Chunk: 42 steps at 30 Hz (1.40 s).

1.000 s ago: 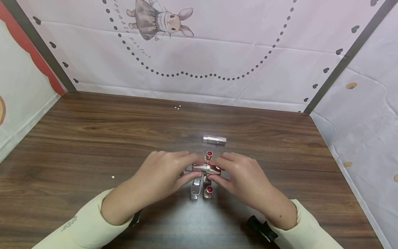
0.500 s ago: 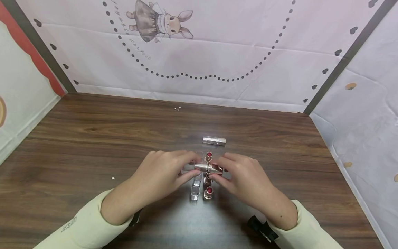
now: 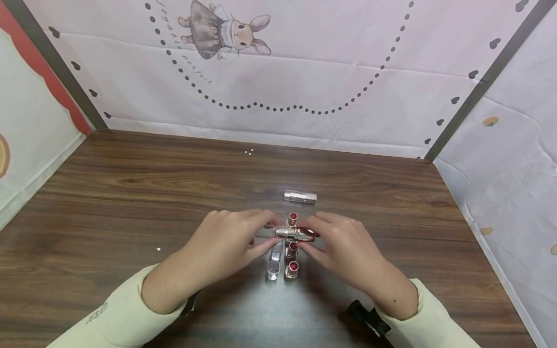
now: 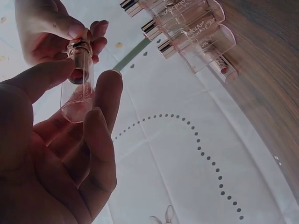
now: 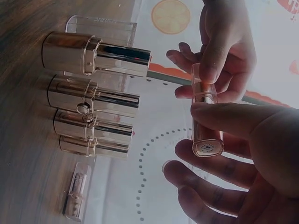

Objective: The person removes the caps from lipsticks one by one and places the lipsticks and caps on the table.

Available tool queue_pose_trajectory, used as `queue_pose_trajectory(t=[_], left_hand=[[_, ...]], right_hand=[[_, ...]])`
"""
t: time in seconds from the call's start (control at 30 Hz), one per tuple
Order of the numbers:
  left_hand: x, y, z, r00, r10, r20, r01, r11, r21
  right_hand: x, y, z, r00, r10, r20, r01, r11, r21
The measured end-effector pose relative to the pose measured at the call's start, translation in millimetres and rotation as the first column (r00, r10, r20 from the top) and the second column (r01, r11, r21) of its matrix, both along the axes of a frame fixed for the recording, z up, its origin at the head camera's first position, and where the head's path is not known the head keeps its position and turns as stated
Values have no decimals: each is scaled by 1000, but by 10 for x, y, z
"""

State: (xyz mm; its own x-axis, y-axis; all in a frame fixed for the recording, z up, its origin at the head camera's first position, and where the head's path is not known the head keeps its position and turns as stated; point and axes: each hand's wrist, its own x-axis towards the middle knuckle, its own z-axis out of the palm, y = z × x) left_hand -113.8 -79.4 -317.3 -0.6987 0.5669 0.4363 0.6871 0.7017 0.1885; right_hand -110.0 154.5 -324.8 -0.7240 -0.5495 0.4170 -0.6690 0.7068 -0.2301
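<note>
Between both hands a shiny gold lipstick (image 3: 289,234) is held level above the table. My left hand (image 3: 230,237) pinches its clear cap (image 4: 77,105) between thumb and fingers; the tube's front part sits inside the cap. My right hand (image 3: 341,241) grips the gold base, whose round label (image 5: 208,149) shows in the right wrist view. Under and beside the hands, several uncapped lipsticks (image 5: 70,51) stand upright in a row, red tips up in the head view. Left of them is a row of clear caps (image 3: 273,269), partly hidden by my left hand.
A capped lipstick (image 3: 300,196) lies on its side beyond the row. Small white bits (image 3: 249,152) lie near the back of the wooden table (image 3: 174,183), and one white scrap (image 3: 158,249) lies to the left. Printed cloth walls (image 3: 348,58) enclose the back and sides.
The gold lipstick has slid slightly to the right with my right hand, showing more of the tube out of my left fingers. My left hand has stayed nearly in place.
</note>
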Motion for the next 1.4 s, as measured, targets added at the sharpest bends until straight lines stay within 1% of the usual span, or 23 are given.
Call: queue_pose_trajectory(t=[0.13,0.27,0.5,0.73,0.93,1.03,1.2,1.33,1.4], left_hand=[[-9,-2,-1,1000,6,22,-6,1000,-15],[-17,-13,-8,999,12,32,-12,1000,-27],[-26,-16,-26,999,15,31,-15,1000,-20],[-30,-2,-32,999,25,27,-24,1000,-19],[-59,-7,-43,1000,21,24,-21,1000,-9],[-89,-9,-42,1000,20,23,-20,1000,-3],[-135,-9,-46,998,54,41,-54,998,10],[-179,-35,-65,994,77,77,-79,996,27],[-217,-54,-80,991,88,98,-91,996,22]], right_hand=[[-17,12,-7,1000,-3,13,4,1000,-9],[-20,18,4,999,-19,40,18,1000,6],[-16,27,16,996,-48,69,44,998,52],[-29,34,16,990,-70,120,60,995,85],[-52,41,9,985,-73,155,63,996,66],[-70,51,11,987,-72,145,67,997,43],[-114,83,-22,989,-87,120,87,996,1],[-187,92,-62,985,-101,137,104,994,-16],[-236,94,-84,982,-112,152,116,993,-16]])
